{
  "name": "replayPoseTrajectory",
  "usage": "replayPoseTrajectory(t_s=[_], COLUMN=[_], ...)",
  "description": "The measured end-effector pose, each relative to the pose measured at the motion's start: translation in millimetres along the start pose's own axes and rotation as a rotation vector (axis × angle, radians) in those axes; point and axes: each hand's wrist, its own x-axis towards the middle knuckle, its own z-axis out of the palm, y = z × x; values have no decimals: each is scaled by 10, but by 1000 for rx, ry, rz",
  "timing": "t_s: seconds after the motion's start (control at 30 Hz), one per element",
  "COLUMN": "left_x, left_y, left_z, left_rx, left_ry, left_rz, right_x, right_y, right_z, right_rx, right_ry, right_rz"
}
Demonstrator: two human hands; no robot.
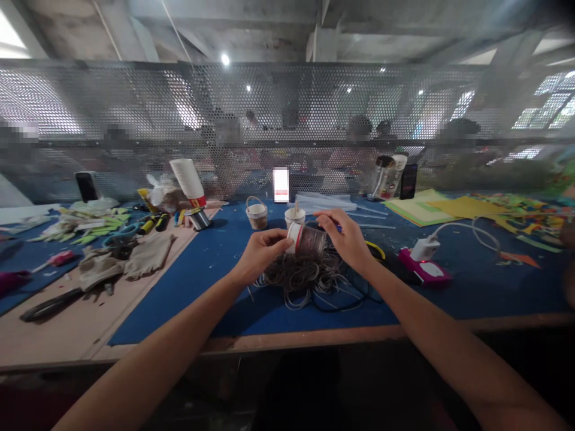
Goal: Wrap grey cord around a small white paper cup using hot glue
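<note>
A paper cup [311,242], tilted on its side, has dark brown cord wound around much of its wall. Its white rim with a red band is pinched in my left hand [263,252]. At the cup's other end, the fingers of my right hand [345,237] are bent together. A small blue bit shows by them, too small to name. Below the cup lies a tangled heap of brown-grey cord [296,278]. Just behind stand a white cup [293,219] with a stick in it and a small basket-like cup [257,218] with a handle.
Stacked paper cups [186,178] lean at the left, near work gloves [148,256] and pliers [148,224]. A pink power strip [424,268] with a white charger [424,246] sits at the right. Yellow sheets [422,206] lie beyond it. A perforated metal screen [287,102] bounds the back.
</note>
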Motion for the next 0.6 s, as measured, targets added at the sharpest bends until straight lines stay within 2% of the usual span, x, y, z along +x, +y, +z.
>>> replayPoseTrajectory(t_s=[0.1,0.27,0.47,0.6], left_x=[31,49,60,61], left_y=[-54,-69,-86,-68], left_z=[-36,-49,-55,-55], left_rx=[-139,-319,-363,-355], left_ry=[68,59,72,71], left_rz=[-26,-65,-84,-91], right_x=[-1,-9,-10,-22], right_y=[23,-1,-10,-6], right_z=[-2,30,52,57], right_rx=[107,161,175,98], right_ry=[-93,-213,-190,-154], right_rz=[109,190,189,140])
